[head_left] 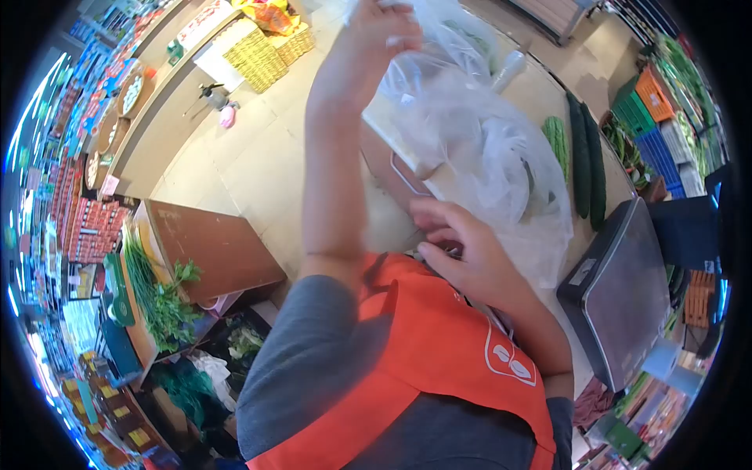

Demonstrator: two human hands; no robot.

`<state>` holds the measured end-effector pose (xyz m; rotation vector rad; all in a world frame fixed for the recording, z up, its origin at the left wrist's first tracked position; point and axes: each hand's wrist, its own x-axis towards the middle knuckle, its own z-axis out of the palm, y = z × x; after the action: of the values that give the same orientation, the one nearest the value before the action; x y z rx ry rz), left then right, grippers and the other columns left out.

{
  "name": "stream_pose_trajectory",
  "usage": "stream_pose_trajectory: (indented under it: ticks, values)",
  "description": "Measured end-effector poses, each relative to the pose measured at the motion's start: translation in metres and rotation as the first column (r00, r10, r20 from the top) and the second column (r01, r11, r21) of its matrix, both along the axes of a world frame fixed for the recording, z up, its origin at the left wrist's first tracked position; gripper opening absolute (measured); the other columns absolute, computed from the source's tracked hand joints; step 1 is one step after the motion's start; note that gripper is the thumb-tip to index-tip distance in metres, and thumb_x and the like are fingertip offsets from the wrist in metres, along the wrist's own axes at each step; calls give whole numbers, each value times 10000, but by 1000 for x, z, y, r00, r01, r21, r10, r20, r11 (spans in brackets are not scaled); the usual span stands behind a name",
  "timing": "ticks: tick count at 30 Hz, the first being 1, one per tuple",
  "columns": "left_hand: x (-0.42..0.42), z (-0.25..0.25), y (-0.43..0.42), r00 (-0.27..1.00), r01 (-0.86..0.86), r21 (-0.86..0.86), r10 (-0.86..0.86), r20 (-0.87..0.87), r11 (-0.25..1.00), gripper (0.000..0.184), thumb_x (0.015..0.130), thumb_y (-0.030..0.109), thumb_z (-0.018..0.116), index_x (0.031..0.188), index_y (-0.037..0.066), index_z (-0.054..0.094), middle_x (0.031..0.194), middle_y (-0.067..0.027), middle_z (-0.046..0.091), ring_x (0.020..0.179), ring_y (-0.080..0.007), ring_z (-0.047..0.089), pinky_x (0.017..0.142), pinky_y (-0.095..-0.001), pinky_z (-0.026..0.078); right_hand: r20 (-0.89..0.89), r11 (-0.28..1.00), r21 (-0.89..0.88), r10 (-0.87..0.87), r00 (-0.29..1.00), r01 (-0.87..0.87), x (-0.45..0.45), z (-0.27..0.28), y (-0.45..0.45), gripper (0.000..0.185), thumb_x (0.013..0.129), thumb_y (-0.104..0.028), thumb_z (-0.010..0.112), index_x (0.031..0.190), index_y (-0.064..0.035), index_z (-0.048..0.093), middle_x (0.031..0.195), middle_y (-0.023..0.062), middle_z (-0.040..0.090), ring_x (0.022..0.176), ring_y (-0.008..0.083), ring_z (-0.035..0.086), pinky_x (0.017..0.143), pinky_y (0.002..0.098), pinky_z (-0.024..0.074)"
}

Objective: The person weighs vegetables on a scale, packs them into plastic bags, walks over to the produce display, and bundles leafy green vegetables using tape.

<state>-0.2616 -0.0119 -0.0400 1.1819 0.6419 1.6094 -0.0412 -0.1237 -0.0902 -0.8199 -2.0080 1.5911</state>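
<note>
My left hand reaches out at the top of the view, next to a clear plastic bag. Its bent fingers are smeared by motion, so I cannot make out a grip. Lower and closer to my body, my right hand has its fingers loosely curved and the thumb apart, with nothing visible in it. Crumpled clear plastic bags cover much of the counter beyond and to the right of it. A bumpy green gourd and long dark green cucumbers lie just past the bags.
A weighing scale stands at the right. Crates of vegetables are beyond it. On the left are a brown wooden stand, leafy greens and stocked shelves. A spray bottle and a yellow woven basket are farther off.
</note>
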Motion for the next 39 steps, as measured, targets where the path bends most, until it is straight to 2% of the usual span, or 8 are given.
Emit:
stream_pose_trajectory:
  ticks: [2, 13, 16, 19, 21, 24, 35, 39]
  values:
    - [-6, 4, 10, 929, -31, 90, -4, 371, 995, 411, 829, 188, 530, 1204, 53, 433, 974, -64, 583, 940, -221, 536, 810, -420, 446, -102, 999, -50, -26, 994, 21, -16, -21, -12, 530, 802, 3, 523, 1309, -28, 372, 1242, 132, 465, 1137, 201, 475, 917, 339, 405]
    - [33, 24, -25, 860, -178, -111, 210, 465, 978, 393, 770, 112, 550, 1137, 10, 453, 989, -94, 509, 983, -255, 476, 894, -451, 379, -201, 905, -403, -230, 952, 133, -17, -38, -49, 438, 812, -46, 583, 1223, -35, 433, 897, 61, 597, 839, 165, 584, 782, 280, 460]
    - [38, 21, -21, 910, -108, -13, 105, 401, 994, 596, 749, 101, 570, 1283, 1, 326, 1132, -128, 457, 1039, -260, 468, 881, -449, 402, -228, 965, -80, -260, 938, 248, -4, -34, -58, 367, 820, -66, 607, 1156, -29, 464, 800, 50, 569, 725, 129, 561, 711, 276, 475]
    - [49, 19, -18, 940, -138, 111, 165, -300, 984, 740, 718, 148, 662, 1337, 16, 278, 1264, -135, 417, 1138, -246, 435, 948, -415, 369, -215, 949, 95, -275, 937, 301, 25, 2, -68, 287, 822, -76, 620, 1072, -26, 488, 819, 66, 563, 728, 123, 564, 705, 272, 475]
    - [51, 2, -40, 556, 68, 241, 164, -815, 968, 1077, 532, 228, 834, 1396, 63, 212, 1383, -142, 337, 1268, -292, 332, 1040, -390, 281, -245, 916, -27, -393, 886, 399, 70, 31, -70, 263, 833, -93, 616, 1056, -40, 488, 885, 51, 554, 793, 130, 568, 727, 275, 479]
    - [38, -49, -58, 274, 28, 183, 169, -947, 983, 448, 664, -46, 573, 1099, 65, 590, 1031, -152, 598, 976, -291, 583, 842, -318, 453, -474, 645, 72, -649, 595, 761, 136, 65, -42, 345, 810, -12, 555, 1138, -23, 450, 911, 41, 537, 831, 117, 532, 769, 254, 450]
    - [-30, -92, -59, 769, -273, -212, 80, -634, 938, 93, 700, -123, 544, 720, -34, 566, 819, -85, 584, 764, -147, 542, 691, -244, 430, 37, 590, -111, -802, 597, 800, 129, -37, 103, 487, 780, -13, 583, 1232, -70, 413, 833, 32, 517, 709, 90, 506, 604, 230, 419]
    - [-32, -99, -57, 765, -285, -116, 152, -626, 951, 104, 699, -121, 530, 710, -23, 560, 826, -92, 581, 780, -146, 538, 705, -243, 428, 227, 618, 339, -786, 576, 710, 103, -90, 114, 463, 823, -116, 544, 1259, -75, 392, 884, 102, 564, 699, 218, 576, 643, 336, 474]
